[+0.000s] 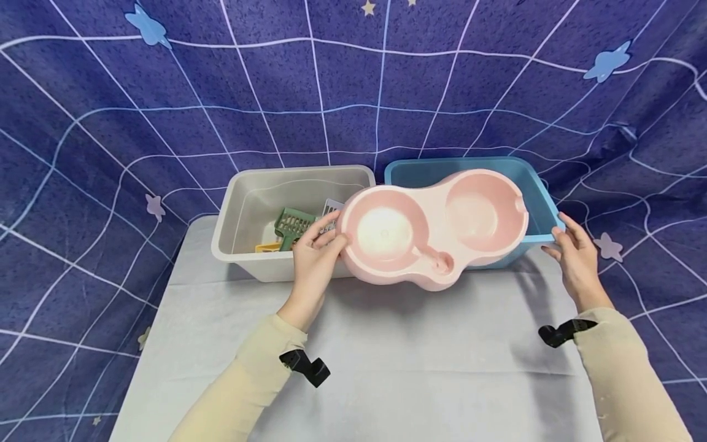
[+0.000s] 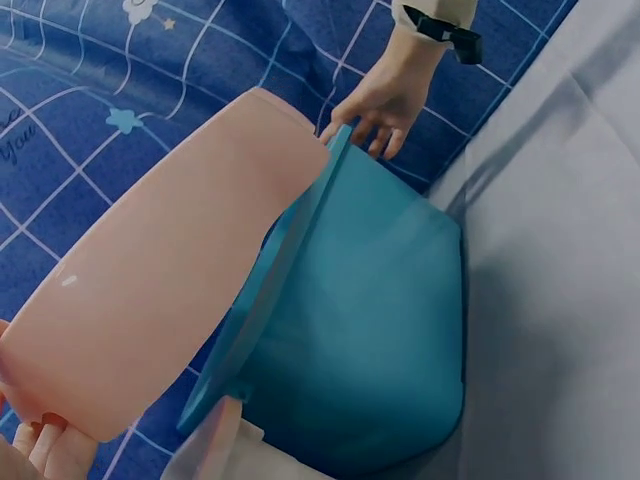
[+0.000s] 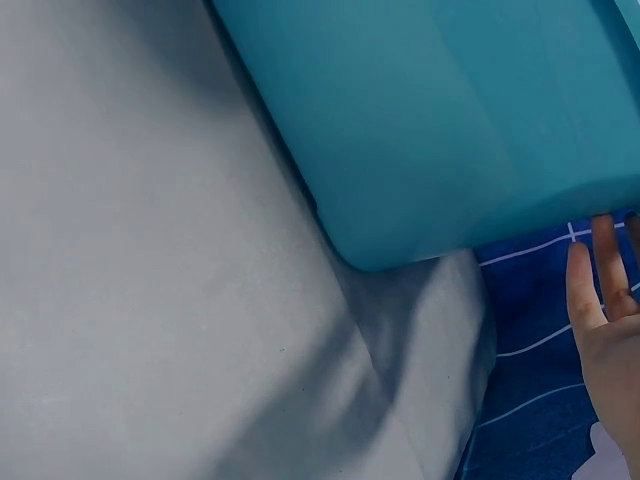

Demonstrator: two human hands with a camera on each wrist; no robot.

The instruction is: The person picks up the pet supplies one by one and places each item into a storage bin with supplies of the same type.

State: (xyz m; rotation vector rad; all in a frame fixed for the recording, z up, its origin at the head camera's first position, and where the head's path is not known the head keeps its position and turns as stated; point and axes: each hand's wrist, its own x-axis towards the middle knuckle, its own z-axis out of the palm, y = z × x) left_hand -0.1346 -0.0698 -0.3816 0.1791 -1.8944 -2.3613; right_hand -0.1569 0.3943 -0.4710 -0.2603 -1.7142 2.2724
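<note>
My left hand [image 1: 315, 255] grips the left end of a pink double pet bowl [image 1: 436, 215], thumb at its rim and fingers behind. The bowl is tilted, two round hollows facing the head view, in front of and partly over a blue bin [image 1: 510, 250]. The left wrist view shows the bowl's smooth pink side [image 2: 170, 260]. My right hand [image 1: 580, 270] is at the blue bin's front right corner, thumb on the rim and other fingers beside and below it. In the right wrist view some fingers [image 3: 605, 265] pass behind the bin's edge.
Left of the blue bin stands a grey bin [image 1: 265, 178] holding a green slotted scoop [image 1: 293, 224], a yellow item [image 1: 267, 247] and a pale slotted item [image 1: 333, 207]. Both bins sit on a white-covered table [image 1: 420, 356], before a blue gridded curtain [image 1: 353, 80].
</note>
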